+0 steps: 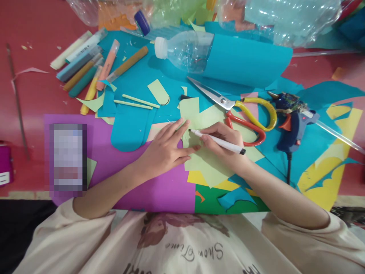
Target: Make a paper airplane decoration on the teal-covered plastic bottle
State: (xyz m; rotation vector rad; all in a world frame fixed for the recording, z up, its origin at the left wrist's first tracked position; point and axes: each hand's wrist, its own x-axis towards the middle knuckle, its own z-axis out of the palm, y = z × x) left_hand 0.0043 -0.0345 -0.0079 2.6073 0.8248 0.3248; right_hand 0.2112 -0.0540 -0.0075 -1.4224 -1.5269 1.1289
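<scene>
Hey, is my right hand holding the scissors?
No, your right hand holds a white marker, while the scissors lie just beyond it.

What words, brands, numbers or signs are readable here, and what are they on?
"Show Time": on the shirt, upside down in this view.
Dark letters at the bottom edge, also shirt: cut off, unreadable.
White marker, upper left: print too small to read.
Phone screen: blurred out.
Label on purple item, left edge: unreadable.
</scene>
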